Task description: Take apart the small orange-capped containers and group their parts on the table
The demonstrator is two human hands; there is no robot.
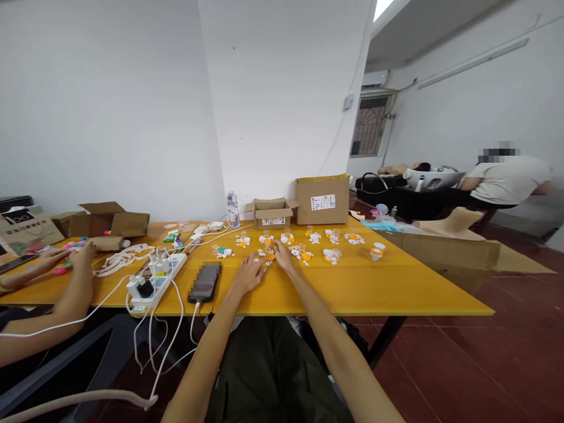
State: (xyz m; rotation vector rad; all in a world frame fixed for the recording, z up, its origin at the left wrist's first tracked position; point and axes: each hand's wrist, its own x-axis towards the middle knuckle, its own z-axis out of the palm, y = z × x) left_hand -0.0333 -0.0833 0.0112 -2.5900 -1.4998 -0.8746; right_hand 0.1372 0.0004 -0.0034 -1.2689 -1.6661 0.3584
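Observation:
Low over the table, my left hand [249, 274] has its fingers stretched toward a small group of white pieces [257, 260]. My right hand [284, 257] is just beside it, fingers curled together; whatever is between them is too small to make out. An orange ring-shaped lid [271, 257] lies between the two hands, close to my right thumb. Around them are several little heaps of white discs with clear cups and orange lids, such as the heap at the right [331, 255]. One heap at the left has a teal ring [222, 250].
A stacked white-and-orange container [376, 251] stands to the right. Behind are an open small carton [272, 212], a larger box [322, 200] and a bottle [232, 209]. Left lie a phone [205, 282], a cabled power strip [159, 283] and a co-worker's hands [81, 255].

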